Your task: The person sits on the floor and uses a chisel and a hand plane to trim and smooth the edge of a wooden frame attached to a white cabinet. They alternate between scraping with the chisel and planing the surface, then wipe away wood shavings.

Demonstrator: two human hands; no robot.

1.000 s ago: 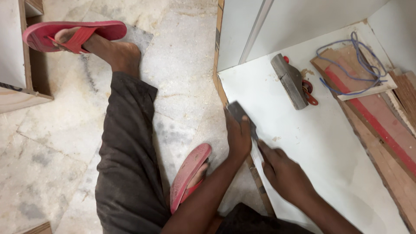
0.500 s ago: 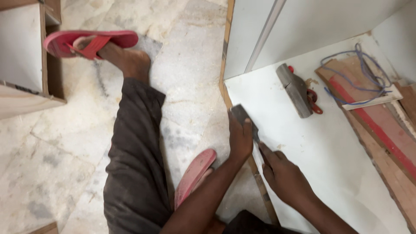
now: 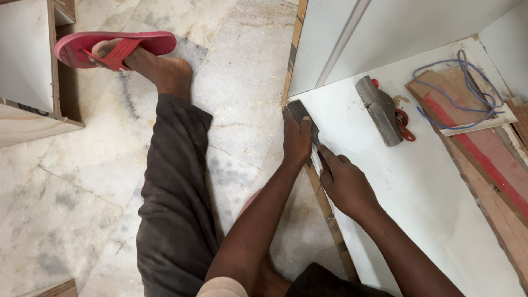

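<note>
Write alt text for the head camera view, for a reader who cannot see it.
Seen from above, a person's left hand and right hand press a flat metal tool along the edge of a white laminated board lying on a marble floor. A grey block and blue cord lie on the board; one foot wears a red sandal.

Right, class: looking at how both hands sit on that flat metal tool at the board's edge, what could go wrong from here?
1. The left hand presses the flat metal tool along the white board edge; a slip could cut fingers.
2. The right hand sits close behind, so it could jam into the left.
</note>
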